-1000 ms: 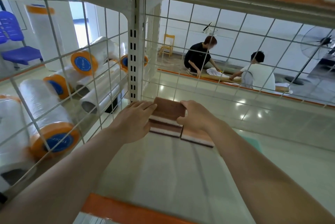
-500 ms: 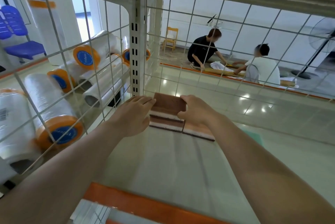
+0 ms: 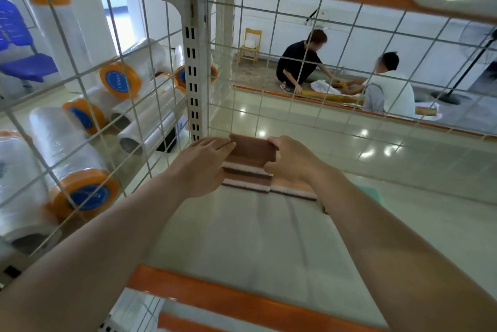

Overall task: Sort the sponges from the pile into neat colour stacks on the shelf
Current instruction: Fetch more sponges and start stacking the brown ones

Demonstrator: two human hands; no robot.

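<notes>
Nearest the camera, the orange front edge (image 3: 242, 302) of the shelf (image 3: 242, 237) ran across. Both forearms reached in over it. At the back left corner, the brown sponge stack (image 3: 248, 163) sat against the wire mesh (image 3: 295, 76). The left hand (image 3: 200, 166) lay flat-fingered against its left side; the right hand (image 3: 289, 163) curled its grip round the top sponge's right edge. Another brown sponge (image 3: 293, 187) lay just beside, under the right wrist. Beyond the mesh, film rolls (image 3: 80, 165) lay to the left.
</notes>
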